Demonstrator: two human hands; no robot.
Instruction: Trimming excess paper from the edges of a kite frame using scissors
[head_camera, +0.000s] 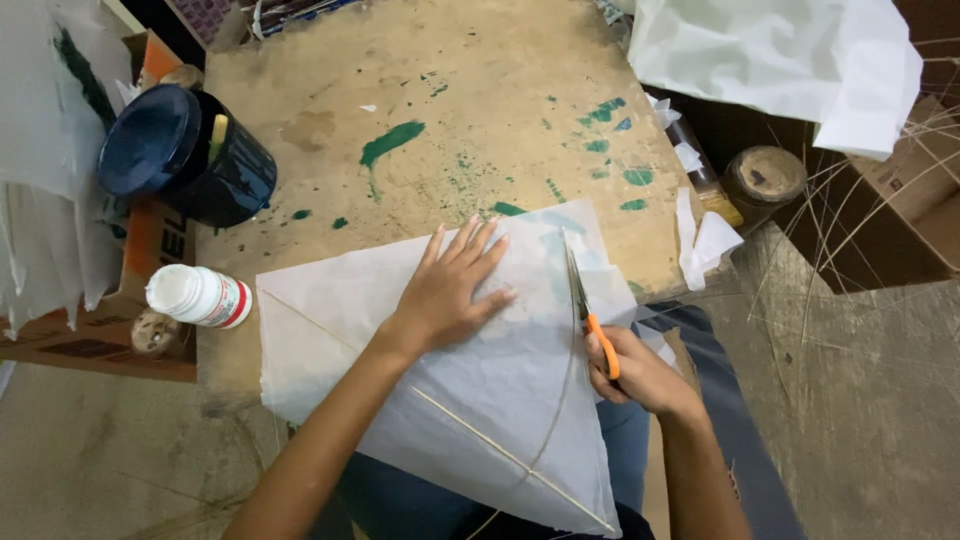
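Paint-stained bench (480, 90) carries your white paper kite (480, 380), which overhangs the near edge onto your lap. Crumpled white paper (780, 60) sits far right, dark paint can (190, 150) far left, white bottle (200, 296) lying just beside the kite's left corner. Your left hand (450, 290) lies flat, fingers spread, pressing the kite. Your right hand (635, 370) has its grip closed on orange-handled scissors (585, 300), blades at the kite's right edge.

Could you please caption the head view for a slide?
Left hand flat on white paper, right hand cutting its edge with orange-handled scissors.
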